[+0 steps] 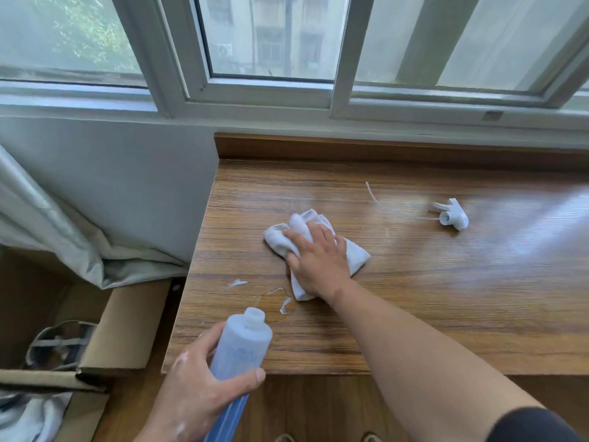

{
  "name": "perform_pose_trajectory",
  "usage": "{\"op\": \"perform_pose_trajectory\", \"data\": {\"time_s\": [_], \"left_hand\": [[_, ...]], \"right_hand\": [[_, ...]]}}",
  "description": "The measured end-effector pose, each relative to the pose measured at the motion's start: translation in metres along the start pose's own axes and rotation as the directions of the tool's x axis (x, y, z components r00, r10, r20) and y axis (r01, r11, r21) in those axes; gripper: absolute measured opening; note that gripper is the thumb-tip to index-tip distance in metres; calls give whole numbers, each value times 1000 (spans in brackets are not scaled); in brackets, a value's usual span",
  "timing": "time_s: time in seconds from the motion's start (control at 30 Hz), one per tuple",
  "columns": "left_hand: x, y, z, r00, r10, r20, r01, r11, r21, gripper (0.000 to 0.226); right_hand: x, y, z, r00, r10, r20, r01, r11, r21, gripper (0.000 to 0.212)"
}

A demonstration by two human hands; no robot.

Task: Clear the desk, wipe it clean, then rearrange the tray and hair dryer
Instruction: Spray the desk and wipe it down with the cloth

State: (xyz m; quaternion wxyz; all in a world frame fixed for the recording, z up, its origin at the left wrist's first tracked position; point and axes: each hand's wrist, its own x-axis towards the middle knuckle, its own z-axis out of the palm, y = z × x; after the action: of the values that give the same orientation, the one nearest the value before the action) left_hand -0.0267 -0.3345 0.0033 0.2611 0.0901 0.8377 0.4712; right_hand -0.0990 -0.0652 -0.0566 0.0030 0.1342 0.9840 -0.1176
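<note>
Background: window (pixel 271 36), curtain (pixel 47 224), cardboard box (pixel 127 330).
Window at 12 o'clock; curtain at 9 o'clock, hem on box at 8 o'clock; sandal (pixel 60 342) inside.

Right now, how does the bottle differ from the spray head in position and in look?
The bottle is gripped in the left hand, tilted, neck open, over the desk; the spray head lies loose on that desk, untouched. The bottle is translucent bluish; the spray head is opaque white. Both look plastic, and they are separated.

Daylit sliding windows (pixel 271 36) above a pale wall (pixel 111 173), curtain (pixel 47 218) left.
</note>
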Motion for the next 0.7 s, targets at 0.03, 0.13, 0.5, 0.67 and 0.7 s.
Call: {"op": "perform_pose_trajectory", "data": {"time_s": [0.03, 0.13, 0.5, 0.67, 0.7], "left_hand": [[0, 2, 1, 1000, 8, -7, -7, 1000, 8, 69], [1, 11, 2, 999, 52, -12, -52, 998, 25, 62], [14, 49, 17, 994, 108, 24, -109, 993, 35, 63], [30, 53, 22, 993, 113, 33, -114, 993, 25, 61], [33, 55, 22, 993, 110, 36, -110, 994, 24, 60]], "right_hand": [[-6, 1, 0, 1000, -3, -1, 3, 1000, 7, 50], [-42, 7, 0, 997, -41, -67, 42, 999, 15, 48], [-149, 39, 14, 968, -20, -249, 27, 999, 27, 45], [-126, 45, 13, 961, 10, -276, -7, 1000, 11, 46], [-117, 48, 12, 964, 28, -263, -25, 1000, 16, 47]]}}
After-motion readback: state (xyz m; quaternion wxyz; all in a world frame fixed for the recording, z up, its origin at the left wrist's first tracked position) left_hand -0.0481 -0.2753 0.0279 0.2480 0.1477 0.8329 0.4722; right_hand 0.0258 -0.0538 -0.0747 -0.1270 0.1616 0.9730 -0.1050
